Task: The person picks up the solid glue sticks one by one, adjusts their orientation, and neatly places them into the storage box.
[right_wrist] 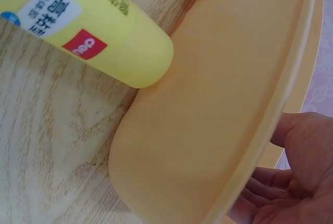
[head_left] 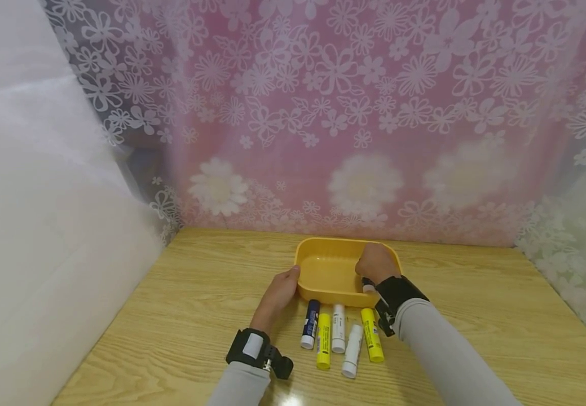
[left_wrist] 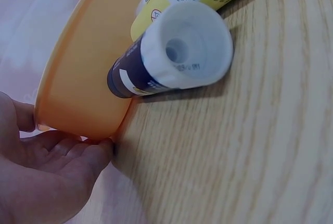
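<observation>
A yellow plastic bin (head_left: 333, 300) stands on the table. My left hand (head_left: 281, 290) grips its left end, thumb at the rim and fingers under the wall in the left wrist view. My right hand (head_left: 378, 263) is inside the bin's right end, fingers curled round a navy glue stick (head_left: 368, 285) whose white end shows below it. In the right wrist view the bin wall hides that stick. In front of the bin lie a navy glue stick (head_left: 310, 324), two yellow glue sticks (head_left: 324, 341) and two white glue sticks (head_left: 352, 351).
The wood-grain table (head_left: 196, 316) runs back to a pink flowered curtain (head_left: 282, 169). White sheeting (head_left: 59, 225) hangs along the left edge. Each wrist wears a black camera strap (head_left: 403, 290), the right one close over a yellow glue stick.
</observation>
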Demonstrator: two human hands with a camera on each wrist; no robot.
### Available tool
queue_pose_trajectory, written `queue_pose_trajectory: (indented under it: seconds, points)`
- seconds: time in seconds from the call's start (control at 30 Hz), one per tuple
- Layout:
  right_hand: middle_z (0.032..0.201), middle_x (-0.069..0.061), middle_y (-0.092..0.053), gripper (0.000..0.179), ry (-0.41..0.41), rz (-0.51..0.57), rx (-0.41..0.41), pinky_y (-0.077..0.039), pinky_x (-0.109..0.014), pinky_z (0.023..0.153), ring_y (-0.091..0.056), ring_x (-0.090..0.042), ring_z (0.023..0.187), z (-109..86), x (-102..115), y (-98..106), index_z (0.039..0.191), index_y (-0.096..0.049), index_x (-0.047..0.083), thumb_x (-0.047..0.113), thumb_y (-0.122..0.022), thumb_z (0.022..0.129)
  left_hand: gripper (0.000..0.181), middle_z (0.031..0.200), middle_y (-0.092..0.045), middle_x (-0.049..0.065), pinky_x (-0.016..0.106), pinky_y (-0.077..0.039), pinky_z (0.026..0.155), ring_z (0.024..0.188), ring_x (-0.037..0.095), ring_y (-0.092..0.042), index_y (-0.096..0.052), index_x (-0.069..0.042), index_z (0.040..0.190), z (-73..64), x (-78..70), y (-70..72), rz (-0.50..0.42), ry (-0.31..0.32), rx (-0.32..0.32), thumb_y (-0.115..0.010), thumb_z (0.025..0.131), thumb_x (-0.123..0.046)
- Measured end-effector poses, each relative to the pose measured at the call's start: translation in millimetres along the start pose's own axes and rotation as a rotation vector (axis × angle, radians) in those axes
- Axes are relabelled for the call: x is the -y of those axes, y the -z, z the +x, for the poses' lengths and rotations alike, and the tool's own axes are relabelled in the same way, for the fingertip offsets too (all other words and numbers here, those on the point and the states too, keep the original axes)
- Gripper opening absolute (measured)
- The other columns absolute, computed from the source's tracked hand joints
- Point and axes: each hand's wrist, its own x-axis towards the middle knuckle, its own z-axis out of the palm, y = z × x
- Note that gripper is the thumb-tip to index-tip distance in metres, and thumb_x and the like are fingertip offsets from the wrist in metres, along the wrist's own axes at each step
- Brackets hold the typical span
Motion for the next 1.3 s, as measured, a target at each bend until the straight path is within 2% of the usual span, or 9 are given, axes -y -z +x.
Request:
queue_pose_trajectory:
  seconds: [0.2, 0.43, 0.63, 0.9, 1.3]
  points:
    - [0.056, 0.003, -0.025, 0.035, -0.026, 0.015, 0.008, -0.025, -0.026, 0.051, -0.029, -0.016, 0.053, -1.2, 1.5, 1.7, 0.051, -0.042, 0.012, -0.002, -0.06, 0.078, 0.059, 0.15, -0.054, 0.011, 0.06, -0.027, 0.121, 0.144, 0.034, -0.044, -0.054, -0.006, 0.146, -0.1, -0.5, -0.8, 0.01, 0.014, -0.013, -0.034, 0.109, -0.047]
    - [0.054, 0.003, -0.024, 0.037, -0.024, 0.026, 0.016, -0.022, -0.026, 0.05, -0.026, -0.015, 0.052, -0.9, 0.7, 0.9, 0.05, -0.042, 0.013, -0.002, -0.06, 0.078, 0.059, 0.15, -0.054, 0.011, 0.06, -0.025, 0.121, 0.144, 0.033, -0.043, -0.053, -0.006, 0.147, -0.4, 0.4, 0.6, 0.007, 0.005, 0.003, -0.033, 0.109, -0.047]
    - [0.054, 0.002, -0.03, 0.032, -0.049, 0.015, 0.031, -0.028, -0.026, 0.051, -0.035, -0.017, 0.053, 0.9, -0.2, 0.5, 0.052, -0.049, 0.01, 0.0, -0.062, 0.079, 0.059, 0.15, -0.053, 0.011, 0.06, -0.025, 0.121, 0.145, 0.033, -0.043, -0.053, -0.007, 0.147, -0.6, 0.0, 0.1, 0.005, 0.007, 0.0, -0.033, 0.109, -0.047]
    - [0.059, -0.002, -0.047, 0.019, -0.069, 0.02, 0.035, -0.038, -0.028, 0.056, -0.048, -0.021, 0.06, -2.9, 3.8, 4.7, 0.062, -0.062, 0.004, 0.002, -0.068, 0.08, 0.059, 0.148, -0.055, 0.011, 0.06, -0.025, 0.122, 0.143, 0.033, -0.045, -0.054, -0.007, 0.146, -1.7, 0.6, 0.0, 0.003, -0.007, 0.001, -0.033, 0.109, -0.048]
    - [0.061, -0.004, -0.052, 0.013, -0.062, 0.038, 0.025, -0.041, -0.028, 0.058, -0.051, -0.022, 0.062, -3.6, 3.3, 4.1, 0.068, -0.069, 0.001, 0.004, -0.072, 0.08, 0.059, 0.147, -0.057, 0.01, 0.061, -0.025, 0.121, 0.143, 0.034, -0.045, -0.054, -0.007, 0.146, -3.4, 3.4, 1.2, 0.005, -0.041, 0.012, -0.033, 0.109, -0.048]
